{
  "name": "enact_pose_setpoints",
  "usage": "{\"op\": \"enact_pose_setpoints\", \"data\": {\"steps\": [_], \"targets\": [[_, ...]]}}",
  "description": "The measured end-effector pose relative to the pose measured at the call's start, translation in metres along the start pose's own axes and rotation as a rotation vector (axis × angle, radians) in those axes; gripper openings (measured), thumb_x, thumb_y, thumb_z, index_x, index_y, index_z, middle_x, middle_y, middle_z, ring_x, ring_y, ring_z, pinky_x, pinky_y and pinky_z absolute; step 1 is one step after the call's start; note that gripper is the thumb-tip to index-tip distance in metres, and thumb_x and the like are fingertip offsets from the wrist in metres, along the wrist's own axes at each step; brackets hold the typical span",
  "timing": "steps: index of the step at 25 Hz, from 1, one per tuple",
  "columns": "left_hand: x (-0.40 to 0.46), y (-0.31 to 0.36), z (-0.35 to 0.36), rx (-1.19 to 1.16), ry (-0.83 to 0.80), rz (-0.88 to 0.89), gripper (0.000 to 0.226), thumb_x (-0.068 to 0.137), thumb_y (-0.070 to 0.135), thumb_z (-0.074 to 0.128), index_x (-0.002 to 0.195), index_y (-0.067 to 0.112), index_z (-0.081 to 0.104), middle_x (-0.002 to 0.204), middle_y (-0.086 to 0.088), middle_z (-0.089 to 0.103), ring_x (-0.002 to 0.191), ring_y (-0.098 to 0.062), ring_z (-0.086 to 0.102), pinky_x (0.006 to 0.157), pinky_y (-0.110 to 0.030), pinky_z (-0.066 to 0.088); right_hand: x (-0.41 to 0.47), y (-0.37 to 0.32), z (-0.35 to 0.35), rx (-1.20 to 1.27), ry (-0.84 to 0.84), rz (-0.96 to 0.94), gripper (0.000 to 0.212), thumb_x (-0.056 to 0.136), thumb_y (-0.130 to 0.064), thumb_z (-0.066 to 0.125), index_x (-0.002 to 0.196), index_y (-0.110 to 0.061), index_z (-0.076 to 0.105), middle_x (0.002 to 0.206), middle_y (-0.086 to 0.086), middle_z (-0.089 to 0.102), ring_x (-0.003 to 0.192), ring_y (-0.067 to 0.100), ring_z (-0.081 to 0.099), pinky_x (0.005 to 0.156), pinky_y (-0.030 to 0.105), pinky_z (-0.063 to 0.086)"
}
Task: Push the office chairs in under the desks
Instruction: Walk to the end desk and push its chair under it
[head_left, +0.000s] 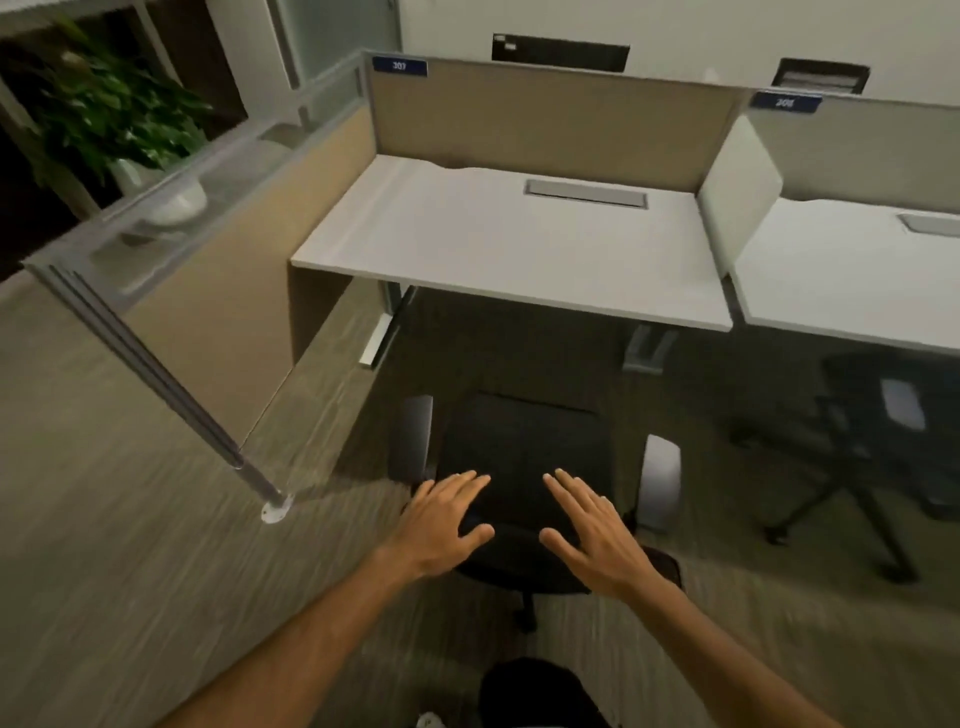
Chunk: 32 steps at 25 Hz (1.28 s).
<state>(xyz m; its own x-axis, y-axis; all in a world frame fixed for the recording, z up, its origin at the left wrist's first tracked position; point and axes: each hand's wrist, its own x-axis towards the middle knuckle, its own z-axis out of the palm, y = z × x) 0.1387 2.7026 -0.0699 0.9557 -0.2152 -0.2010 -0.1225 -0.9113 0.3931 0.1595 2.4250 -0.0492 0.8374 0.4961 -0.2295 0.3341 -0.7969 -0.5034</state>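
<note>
A black office chair (524, 441) with grey armrests stands on the carpet, out in front of a white desk (467, 234). Its seat faces the desk and its backrest is nearest me. My left hand (441, 525) and my right hand (592, 530) hover flat over the top of the backrest, fingers spread, holding nothing. Whether they touch the chair I cannot tell. A second black chair (883, 431) sits partly under the neighbouring white desk (841, 270) on the right.
Beige partition panels (545, 119) close the desk at the back and left. A glass-topped divider (171, 291) ends in a metal post foot (275, 512) on the floor at left. A potted plant (119, 114) stands behind it. Desk legs (384, 322) flank the knee space.
</note>
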Motion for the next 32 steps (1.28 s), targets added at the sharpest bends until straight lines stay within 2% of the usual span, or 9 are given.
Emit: {"op": "enact_pose_setpoints", "data": {"steps": [4,7,11,14,17,22,26,32], "targets": [[0.001,-0.013,0.022,0.028,-0.207,0.087,0.082,0.089,0.073,0.034,0.161,0.039,0.011,0.168,0.006,0.021,0.154,-0.014,0.017,0.124,-0.045,0.009,-0.036,0.018,0.028,-0.045,-0.045,0.206,0.071,0.101,-0.065,0.036,0.159,-0.045,0.001,0.170,-0.013,-0.002,0.157,0.016,0.001,0.125,0.050,0.005],[0.004,-0.014,0.033,0.030,-0.281,0.055,0.073,0.098,0.066,0.035,0.161,0.038,0.012,0.169,0.004,0.021,0.155,-0.017,0.015,0.124,-0.047,0.006,-0.046,0.034,0.037,-0.092,-0.102,0.307,0.068,0.102,-0.063,0.034,0.160,-0.042,0.004,0.170,-0.009,0.001,0.157,0.019,0.003,0.125,0.051,0.002],[0.008,-0.015,0.046,0.146,-0.357,0.065,0.065,0.102,0.067,0.023,0.161,0.041,0.012,0.169,0.001,0.021,0.155,-0.023,0.014,0.123,-0.055,0.002,-0.043,0.044,0.056,-0.183,-0.131,0.301,0.064,0.103,-0.065,0.025,0.160,-0.042,0.008,0.170,-0.006,0.014,0.156,0.019,0.007,0.123,0.049,-0.006],[0.016,-0.023,0.048,0.218,-0.408,0.129,0.070,0.099,0.074,0.015,0.160,0.043,0.008,0.168,0.000,0.024,0.153,-0.027,0.020,0.120,-0.062,0.009,-0.031,0.060,0.059,-0.307,-0.164,0.228,0.068,0.100,-0.070,0.020,0.161,-0.041,0.011,0.165,-0.005,0.027,0.152,0.020,0.022,0.124,0.049,0.007],[0.023,-0.029,0.046,0.275,-0.401,0.192,0.075,0.095,0.079,0.013,0.160,0.042,0.006,0.166,-0.001,0.029,0.149,-0.029,0.028,0.117,-0.065,0.017,-0.025,0.074,0.055,-0.422,-0.171,0.161,0.076,0.096,-0.077,0.014,0.161,-0.037,0.017,0.159,-0.004,0.039,0.144,0.020,0.035,0.117,0.043,0.023],[0.042,-0.037,0.044,0.275,-0.366,0.234,0.082,0.091,0.084,0.009,0.160,0.040,0.012,0.162,0.001,0.036,0.145,-0.025,0.036,0.115,-0.057,0.025,-0.010,0.079,0.050,-0.422,-0.090,0.154,0.087,0.090,-0.084,0.012,0.153,-0.032,0.040,0.144,-0.006,0.055,0.130,0.020,0.051,0.111,0.042,0.035],[0.054,-0.044,0.040,0.285,-0.349,0.214,0.087,0.088,0.087,0.006,0.160,0.039,0.015,0.161,0.004,0.037,0.146,-0.022,0.036,0.117,-0.054,0.024,0.011,0.077,0.042,-0.385,-0.079,0.150,0.089,0.088,-0.087,0.013,0.149,-0.031,0.046,0.141,-0.007,0.057,0.127,0.019,0.052,0.111,0.043,0.036],[0.097,-0.047,0.017,0.241,-0.353,0.133,0.097,0.082,0.089,0.000,0.161,0.037,0.018,0.163,0.006,0.034,0.148,-0.017,0.031,0.119,-0.051,0.020,0.066,0.092,0.009,-0.352,-0.147,0.125,0.089,0.086,-0.088,0.016,0.151,-0.032,0.042,0.145,-0.007,0.052,0.131,0.018,0.049,0.112,0.042,0.033]]}}
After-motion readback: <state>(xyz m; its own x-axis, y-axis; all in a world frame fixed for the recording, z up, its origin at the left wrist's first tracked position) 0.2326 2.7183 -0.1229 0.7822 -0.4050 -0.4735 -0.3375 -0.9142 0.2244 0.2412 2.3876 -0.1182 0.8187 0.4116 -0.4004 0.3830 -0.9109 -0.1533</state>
